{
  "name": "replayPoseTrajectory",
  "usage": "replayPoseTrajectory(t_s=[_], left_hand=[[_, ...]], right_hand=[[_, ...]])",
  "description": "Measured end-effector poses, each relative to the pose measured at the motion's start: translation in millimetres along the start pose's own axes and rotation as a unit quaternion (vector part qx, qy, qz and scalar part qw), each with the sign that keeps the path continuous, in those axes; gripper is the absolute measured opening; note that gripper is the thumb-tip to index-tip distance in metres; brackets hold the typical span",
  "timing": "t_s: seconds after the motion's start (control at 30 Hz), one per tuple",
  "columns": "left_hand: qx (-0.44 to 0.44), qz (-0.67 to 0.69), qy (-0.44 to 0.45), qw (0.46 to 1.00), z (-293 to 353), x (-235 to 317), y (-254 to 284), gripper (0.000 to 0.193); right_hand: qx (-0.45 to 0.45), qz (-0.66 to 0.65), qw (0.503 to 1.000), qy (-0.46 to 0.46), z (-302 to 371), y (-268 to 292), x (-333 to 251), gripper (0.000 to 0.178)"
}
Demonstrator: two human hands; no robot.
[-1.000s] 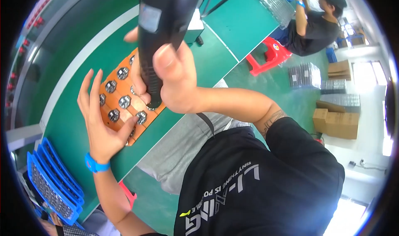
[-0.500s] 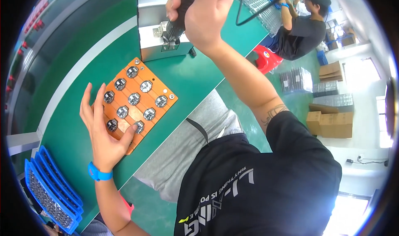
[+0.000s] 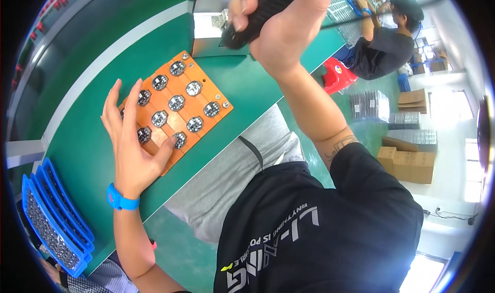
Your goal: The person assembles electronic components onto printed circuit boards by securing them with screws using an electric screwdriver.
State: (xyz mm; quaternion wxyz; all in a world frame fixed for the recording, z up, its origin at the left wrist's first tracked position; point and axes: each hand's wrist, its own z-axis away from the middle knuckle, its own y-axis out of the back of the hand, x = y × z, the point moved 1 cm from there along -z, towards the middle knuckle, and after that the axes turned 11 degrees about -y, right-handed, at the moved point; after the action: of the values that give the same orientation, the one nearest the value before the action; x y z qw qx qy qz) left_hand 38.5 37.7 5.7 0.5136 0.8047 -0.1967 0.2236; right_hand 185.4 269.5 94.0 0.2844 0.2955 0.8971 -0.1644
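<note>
An orange plate [image 3: 170, 130] lies on the green table, with several round circuit boards [image 3: 176, 103] seated in it. My left hand [image 3: 135, 148] rests over its near left part with the fingers spread. The thumb touches a round board [image 3: 179, 140] at the near edge, and the fingers cover part of the left row. My right hand [image 3: 283, 38] is wrapped round a black, ribbed electric screwdriver [image 3: 263, 15], raised beyond the plate. The screwdriver's tip is hidden or blurred. Behind it stands a white and silver box [image 3: 206, 27] with a small metal fitting on its face.
Blue trays [image 3: 54, 221] holding many small parts stand at the near left. A black cable [image 3: 361, 19] runs right of my right hand. Farther along the table a person [image 3: 384, 45] works beside a red stool [image 3: 337, 76]. Cardboard boxes [image 3: 407, 161] stand on the floor at right.
My right hand has drawn the screwdriver back from the box's metal fitting, toward the right, and tilted it. My left hand stays on the plate. The whole view has shifted slightly.
</note>
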Motion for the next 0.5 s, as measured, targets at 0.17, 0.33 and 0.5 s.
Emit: replayPoseTrajectory(t_s=[0.17, 0.33, 0.5], left_hand=[[0.002, 0.011, -0.002, 1.0, 0.3, -1.2, -1.8, 0.098], [0.004, 0.018, -0.002, 1.0, 0.2, -0.7, -0.9, 0.098], [0.002, 0.015, 0.006, 1.0, 1.8, -0.9, 1.0, 0.098]], right_hand=[[0.209, 0.088, 0.967, -0.119, -4.6, 2.0, 0.5, 0.05], [0.261, 0.081, 0.929, -0.251, -12.2, 1.5, 0.6, 0.039], [0.158, 0.058, 0.964, -0.206, -5.9, 4.2, -2.3, 0.044]])
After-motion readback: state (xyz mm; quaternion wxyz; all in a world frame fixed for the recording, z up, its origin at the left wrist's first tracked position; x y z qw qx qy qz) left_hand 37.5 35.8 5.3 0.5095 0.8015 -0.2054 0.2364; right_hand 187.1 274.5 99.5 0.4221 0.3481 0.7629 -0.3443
